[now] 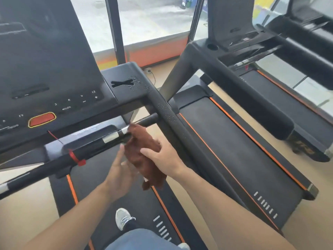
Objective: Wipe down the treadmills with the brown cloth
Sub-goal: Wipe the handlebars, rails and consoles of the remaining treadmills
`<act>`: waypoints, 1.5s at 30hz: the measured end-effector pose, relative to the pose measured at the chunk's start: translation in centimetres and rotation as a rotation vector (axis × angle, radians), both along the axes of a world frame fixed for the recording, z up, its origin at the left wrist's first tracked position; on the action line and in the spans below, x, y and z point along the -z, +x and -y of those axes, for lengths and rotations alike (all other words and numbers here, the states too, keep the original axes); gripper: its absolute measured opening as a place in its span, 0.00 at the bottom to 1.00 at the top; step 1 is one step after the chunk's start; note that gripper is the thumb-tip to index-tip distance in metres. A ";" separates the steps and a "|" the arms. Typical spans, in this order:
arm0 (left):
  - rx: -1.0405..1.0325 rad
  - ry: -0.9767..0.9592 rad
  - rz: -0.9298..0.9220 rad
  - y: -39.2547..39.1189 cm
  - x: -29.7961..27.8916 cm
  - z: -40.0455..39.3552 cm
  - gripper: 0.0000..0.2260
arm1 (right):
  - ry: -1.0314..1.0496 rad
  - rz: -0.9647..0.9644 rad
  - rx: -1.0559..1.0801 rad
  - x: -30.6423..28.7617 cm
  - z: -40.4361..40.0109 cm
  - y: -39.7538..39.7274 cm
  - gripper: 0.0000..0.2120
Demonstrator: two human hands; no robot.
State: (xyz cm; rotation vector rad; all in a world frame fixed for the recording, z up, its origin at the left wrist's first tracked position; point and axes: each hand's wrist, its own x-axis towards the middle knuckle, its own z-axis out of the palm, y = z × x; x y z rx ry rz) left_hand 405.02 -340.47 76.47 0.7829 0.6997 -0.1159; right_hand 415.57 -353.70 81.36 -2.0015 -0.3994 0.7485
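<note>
On the near treadmill [59, 73], where the person stands on the belt, the job in hand looks to be wiping the front crossbar [100, 141] and then the wet side handrail [169, 116], which carries beads of water. A second treadmill [248, 112] waits just to the right, untouched as far as I can judge. To wipe well, the brown cloth [142, 156] should be folded round the bar and drawn along its length, firm enough to lift the droplets instead of smearing them. Both forearms reach forward and meet under the console. The right hand [162, 159] lies over the cloth with fingers curled onto it, holding it. The left hand [122, 170] faces it with straight, relaxed fingers against the cloth's other side, a little blurred. The cloth's top end touches the crossbar.
</note>
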 end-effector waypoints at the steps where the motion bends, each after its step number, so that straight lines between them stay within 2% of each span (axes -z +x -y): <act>1: -0.044 -0.114 0.044 -0.2 -0.1 0.9 0.38 | -0.044 0.017 -0.081 -0.9 2.1 -0.5 0.16; 4: -0.121 -0.191 0.085 -0.7 -0.4 5.3 0.25 | -0.187 0.048 -0.294 -3.3 8.8 -1.1 0.15; 8: -0.072 -0.120 0.095 -2.0 -0.1 11.8 0.15 | -0.264 0.134 -0.323 -5.0 18.0 -1.2 0.13; 9: -0.040 -0.125 0.114 -2.4 0.1 13.1 0.19 | -0.267 0.149 -0.306 -5.3 20.1 -1.3 0.12; 11: 0.070 -0.123 0.136 -3.2 0.5 15.6 0.36 | -0.305 0.181 -0.273 -5.3 24.1 -1.1 0.12; 12: 0.130 -0.105 0.150 -3.4 0.4 16.8 0.40 | -0.342 0.198 -0.268 -5.4 25.8 -1.0 0.13; 13: 0.190 -0.079 0.164 -3.7 0.5 17.9 0.40 | -0.376 0.213 -0.278 -5.6 27.3 -0.8 0.13; 18: 0.404 0.074 0.223 -3.3 -0.9 22.1 0.19 | -0.520 0.363 -0.394 -8.2 31.4 1.3 0.14; 20: 0.359 0.085 0.178 -2.9 -1.2 23.3 0.17 | -0.515 0.527 -0.372 -8.1 31.4 2.0 0.17; 22: 0.258 0.159 0.057 -2.5 -0.9 24.3 0.22 | -0.594 0.745 -0.285 -6.5 30.8 2.0 0.32; 23: 0.228 0.225 -0.024 -2.4 -0.6 24.8 0.24 | -0.667 0.769 -0.244 -5.4 30.4 1.7 0.41; 24: 0.198 0.295 -0.125 -2.4 -0.2 25.3 0.24 | -0.709 0.705 -0.204 -4.2 30.0 1.4 0.47; 26: 0.167 0.440 -0.341 -2.8 0.8 26.4 0.23 | -0.657 0.438 -0.109 -1.5 29.3 0.6 0.52; 28: 0.161 0.512 -0.413 -3.1 2.1 27.2 0.18 | -0.611 0.239 -0.065 1.2 28.4 -0.1 0.54; 30: 0.172 0.535 -0.351 -3.2 2.4 28.1 0.09 | -0.578 0.141 -0.022 3.3 27.4 -1.1 0.57; 33: 0.209 0.639 -0.222 -2.8 1.9 29.0 0.16 | -0.571 0.157 0.068 5.0 26.2 -1.2 0.53; 37: 0.278 0.628 -0.171 -1.6 1.9 28.9 0.24 | -0.629 0.143 0.024 4.8 23.9 1.0 0.47; 40: 0.255 0.618 -0.204 -0.9 2.3 27.7 0.28 | -0.629 0.251 0.014 4.9 21.3 1.9 0.48; 45: 0.166 0.564 -0.265 0.4 2.9 24.8 0.23 | -0.624 0.486 -0.044 5.7 18.0 2.5 0.56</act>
